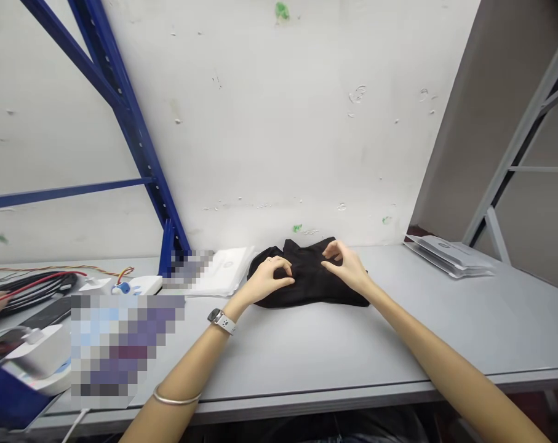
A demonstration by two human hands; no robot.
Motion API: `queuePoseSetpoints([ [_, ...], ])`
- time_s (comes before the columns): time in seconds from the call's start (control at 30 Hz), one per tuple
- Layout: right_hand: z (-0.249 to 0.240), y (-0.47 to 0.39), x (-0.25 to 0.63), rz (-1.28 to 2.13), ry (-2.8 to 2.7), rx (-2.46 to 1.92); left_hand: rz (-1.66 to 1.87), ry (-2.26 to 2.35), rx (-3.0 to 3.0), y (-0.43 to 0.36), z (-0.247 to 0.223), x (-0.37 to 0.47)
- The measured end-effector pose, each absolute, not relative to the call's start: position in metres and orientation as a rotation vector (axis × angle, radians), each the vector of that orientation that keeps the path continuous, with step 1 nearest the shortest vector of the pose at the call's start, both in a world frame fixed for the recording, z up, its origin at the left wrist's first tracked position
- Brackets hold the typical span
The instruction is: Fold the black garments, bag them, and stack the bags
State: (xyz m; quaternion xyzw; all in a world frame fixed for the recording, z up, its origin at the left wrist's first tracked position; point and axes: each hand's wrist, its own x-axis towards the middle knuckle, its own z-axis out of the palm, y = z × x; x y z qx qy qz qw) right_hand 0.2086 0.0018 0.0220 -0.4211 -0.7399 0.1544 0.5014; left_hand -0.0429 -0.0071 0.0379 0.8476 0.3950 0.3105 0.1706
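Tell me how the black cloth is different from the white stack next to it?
The black cloth is dark and bunched up; the white stack is pale and lies flat. The left hand and right hand are on the black cloth; nothing touches the white stack. Both lie on the grey table near the wall.

blurred patch, near: pixelated block (122, 344) on the grey surface (334, 344), contents unreadable
blurred patch, far: small pixelated area (189, 267) at the blue steel rack post (135, 135)
fingertips: both hands' tips sunk into the crumpled black cloth garment (306, 280), grip can't be judged
left edge: red and black cable bundle (29, 286) cut off
forearms: cut off at bottom edge
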Motion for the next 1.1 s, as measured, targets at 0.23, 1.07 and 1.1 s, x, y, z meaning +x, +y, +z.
queuePoseSetpoints([
  [0.23, 0.022, 0.002, 0.221, 0.493, -2.051, -1.298, 0.685, 1.198, 2.438, -0.001, 0.041, -0.057],
  [1.07, 0.032, 0.013, 0.280, 0.801, -2.468, -1.544, 0.197, 1.294, 2.495, 0.003, 0.056, -0.104],
  [1.1, 0.033, 0.014, 0.281, 0.764, -2.430, -1.549, 0.211, 1.281, 2.498, 0.002, 0.055, -0.103],
])
